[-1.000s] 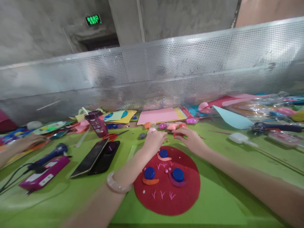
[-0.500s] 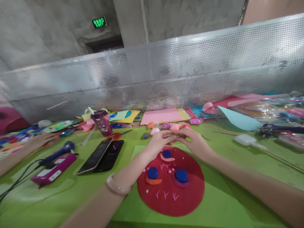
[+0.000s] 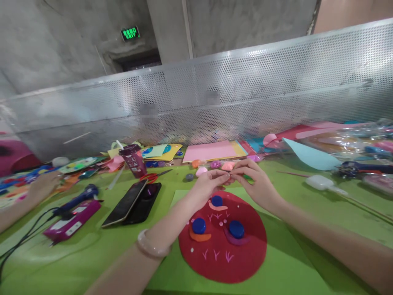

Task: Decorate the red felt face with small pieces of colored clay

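My left hand (image 3: pixel 209 185) and my right hand (image 3: pixel 255 182) meet fingertip to fingertip above the far edge of a red paper circle (image 3: pixel 215 264). Both are closed in a pinch on something too small to make out. The circle lies on a light green sheet (image 3: pixel 294 268). It carries blue bottle caps (image 3: pixel 236 229), curved strips of orange and purple clay (image 3: pixel 200 236), small pale dots and pink V-shaped marks (image 3: pixel 227 257). Just beyond my fingers sit lumps of coloured clay (image 3: pixel 202 171), partly hidden by my hands.
Left of the circle lie two phones (image 3: pixel 132 203), red-handled scissors (image 3: pixel 150 177), a lidded cup (image 3: pixel 133 159) and a corded glue gun (image 3: pixel 76 200) by a purple box (image 3: pixel 72 221). Another person's hand (image 3: pixel 46 184) is far left. A perforated metal panel (image 3: pixel 196 106) backs the table.
My fingertips have drawn into a tighter pinch, and my right hand's fingers have shifted slightly right. The other person's hand has moved a little. The whole view has shifted slightly.
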{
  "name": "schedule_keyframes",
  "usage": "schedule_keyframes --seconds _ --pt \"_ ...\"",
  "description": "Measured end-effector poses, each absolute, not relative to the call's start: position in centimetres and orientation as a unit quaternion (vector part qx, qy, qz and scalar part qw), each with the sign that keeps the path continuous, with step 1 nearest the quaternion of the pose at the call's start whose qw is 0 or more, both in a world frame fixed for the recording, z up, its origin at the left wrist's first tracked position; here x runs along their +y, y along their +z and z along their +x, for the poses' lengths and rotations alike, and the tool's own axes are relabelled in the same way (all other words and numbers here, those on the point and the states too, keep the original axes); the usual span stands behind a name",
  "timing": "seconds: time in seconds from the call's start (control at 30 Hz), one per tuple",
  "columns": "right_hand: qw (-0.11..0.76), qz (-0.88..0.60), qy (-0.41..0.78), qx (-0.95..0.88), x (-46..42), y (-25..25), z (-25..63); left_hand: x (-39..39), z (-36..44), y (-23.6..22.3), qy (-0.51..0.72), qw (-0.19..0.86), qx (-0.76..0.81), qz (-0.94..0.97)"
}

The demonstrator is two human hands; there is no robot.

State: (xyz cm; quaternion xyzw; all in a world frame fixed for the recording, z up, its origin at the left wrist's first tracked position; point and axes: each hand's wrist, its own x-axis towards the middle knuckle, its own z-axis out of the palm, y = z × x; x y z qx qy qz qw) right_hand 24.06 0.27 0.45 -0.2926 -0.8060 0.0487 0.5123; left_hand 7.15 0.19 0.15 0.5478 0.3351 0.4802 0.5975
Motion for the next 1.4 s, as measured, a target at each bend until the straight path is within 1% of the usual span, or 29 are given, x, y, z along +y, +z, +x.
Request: schedule_keyframes --seconds 0.27,0.4,0.9,1.03,1.23,1.4 --pt "0.496 -0.270 0.019 -0.825 0.09 0.73 24.16 0.61 6.59 -0.22 0.454 0.680 0.295 0.494" --pt "0.480 -0.256 0.004 -0.839 0.04 0.86 24.32 0.56 6.49 -0.29 0.442 0.696 0.273 0.496" --pt "0.461 -0.249 -0.018 -0.851 0.39 0.82 24.54 0.66 6.45 -0.53 0.445 0.696 0.280 0.488" --pt "0.464 -0.233 -0.033 -0.854 0.29 0.78 24.61 0.73 6.43 -0.68 0.444 0.700 0.272 0.489" --pt "0.470 -0.220 -0.041 -0.854 0.39 0.68 24.64 0.33 6.58 -0.29 0.452 0.673 0.285 0.512" --pt "0.477 -0.220 -0.040 -0.850 0.30 0.98 24.59 0.47 6.58 -0.23 0.466 0.677 0.278 0.497"
